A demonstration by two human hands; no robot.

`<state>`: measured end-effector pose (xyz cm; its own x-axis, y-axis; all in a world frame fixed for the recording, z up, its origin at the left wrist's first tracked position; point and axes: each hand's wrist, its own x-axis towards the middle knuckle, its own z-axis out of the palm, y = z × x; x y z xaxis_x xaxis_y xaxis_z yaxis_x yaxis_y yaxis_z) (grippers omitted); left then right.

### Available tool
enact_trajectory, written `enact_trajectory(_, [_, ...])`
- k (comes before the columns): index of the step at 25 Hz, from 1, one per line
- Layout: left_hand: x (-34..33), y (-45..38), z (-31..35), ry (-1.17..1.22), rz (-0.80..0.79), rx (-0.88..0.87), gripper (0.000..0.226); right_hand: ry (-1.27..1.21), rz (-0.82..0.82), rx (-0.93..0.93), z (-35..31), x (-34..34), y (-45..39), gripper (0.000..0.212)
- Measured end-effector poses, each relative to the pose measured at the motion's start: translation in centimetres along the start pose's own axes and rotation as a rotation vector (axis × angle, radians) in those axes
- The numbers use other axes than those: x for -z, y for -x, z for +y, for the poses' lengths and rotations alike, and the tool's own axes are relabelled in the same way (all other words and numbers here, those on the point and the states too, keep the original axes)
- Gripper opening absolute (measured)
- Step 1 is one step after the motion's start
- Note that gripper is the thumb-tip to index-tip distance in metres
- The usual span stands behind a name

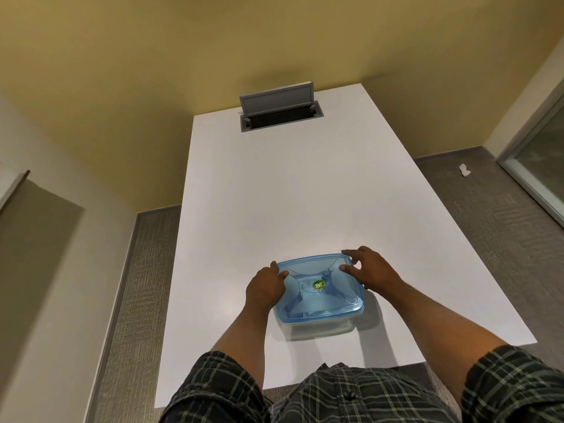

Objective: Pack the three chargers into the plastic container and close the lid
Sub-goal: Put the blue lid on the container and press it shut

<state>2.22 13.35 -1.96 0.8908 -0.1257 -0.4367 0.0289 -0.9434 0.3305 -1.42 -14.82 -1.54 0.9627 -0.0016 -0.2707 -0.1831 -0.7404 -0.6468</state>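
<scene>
Resting on the white table (274, 193), the container (320, 323) carries its blue lid (317, 288). Left hand (265, 286) and right hand (370, 270) lie on the lid, fingers spread, grasping nothing. Chargers cannot be seen.

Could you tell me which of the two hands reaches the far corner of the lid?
The right hand: its fingers curl over the lid's far right corner, while the left hand rests on the left edge, thumb on top.
</scene>
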Motion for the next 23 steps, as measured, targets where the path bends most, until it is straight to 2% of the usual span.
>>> enact_trajectory(6, [0.5,-0.1,0.7,-0.028,-0.132,0.037,0.064,0.114,-0.218,0.000,0.8,0.6,0.5,0.119])
enact_trajectory(11, [1.4,0.0,0.9,-0.053,-0.248,0.008,0.071,0.148,-0.349,0.021,0.7,1.2,0.7,0.151])
enact_trajectory(15, [3.0,-0.2,0.3,-0.130,-0.306,-0.079,0.083,0.207,-0.380,0.061,0.5,1.5,0.9,0.157])
enact_trajectory(20, [4.4,0.6,0.3,-0.242,-0.355,-0.147,0.139,0.243,-0.380,0.130,-0.2,2.0,1.2,0.155])
enact_trajectory(23, [4.2,1.1,0.2,-0.372,-0.369,-0.149,0.159,0.265,-0.377,0.148,-0.7,2.1,1.1,0.155])
